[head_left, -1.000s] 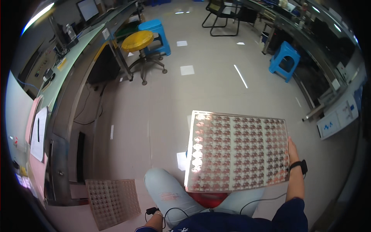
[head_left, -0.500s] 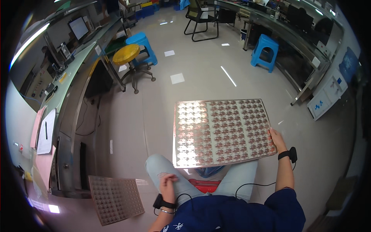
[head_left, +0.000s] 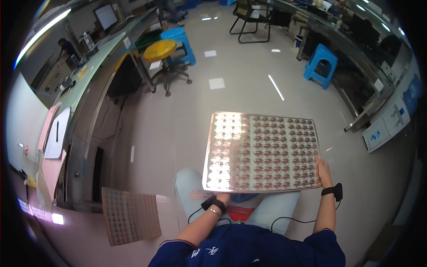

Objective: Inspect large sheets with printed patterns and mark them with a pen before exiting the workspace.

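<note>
At the right edge of the patterned panel (head_left: pixel 269 153), the right hand (head_left: pixel 324 172) is clasping its rim; under its near edge, the left hand (head_left: pixel 224 197) is mostly hiding, grip impossible to tell. Left of the panel, a brownish sheet (head_left: pixel 132 219) is resting.

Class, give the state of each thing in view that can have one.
Patterned panel: held, glare on its left side
Right hand: gripping the panel's right edge
Left hand: mostly hidden beneath the panel, grip unclear
Other panel: apart from both hands
Monitor: lit
Tube lamp: lit
Stools: upright
Chair: upright
Pen: lying on paper
</note>
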The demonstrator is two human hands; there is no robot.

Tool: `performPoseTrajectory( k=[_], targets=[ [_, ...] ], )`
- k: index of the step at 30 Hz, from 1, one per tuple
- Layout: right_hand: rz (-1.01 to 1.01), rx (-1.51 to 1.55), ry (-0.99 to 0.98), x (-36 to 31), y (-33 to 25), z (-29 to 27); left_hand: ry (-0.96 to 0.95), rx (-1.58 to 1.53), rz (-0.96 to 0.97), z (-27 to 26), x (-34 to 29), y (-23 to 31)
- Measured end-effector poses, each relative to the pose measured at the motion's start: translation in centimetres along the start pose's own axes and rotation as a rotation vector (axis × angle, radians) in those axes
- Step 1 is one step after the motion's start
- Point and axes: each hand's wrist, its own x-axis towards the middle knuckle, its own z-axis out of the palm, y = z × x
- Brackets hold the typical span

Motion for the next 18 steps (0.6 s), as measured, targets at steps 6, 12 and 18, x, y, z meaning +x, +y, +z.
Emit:
performPoseTrajectory(
  k=[6,12,18],
  targets=[
    [0.074,-0.050,-0.003,-0.9,-2.5,0.1,0.036,-0.254,-0.056,0.1,1.7,1.6],
    [0.079,-0.055,-0.045,-1.0,-3.4,0.8,0.117,-0.377,-0.034,1.2,0.8,1.2],
    [0.011,-0.012,-0.168,0.3,-4.2,1.5,0.235,-0.472,0.052,2.8,-1.2,0.8]
  ],
)
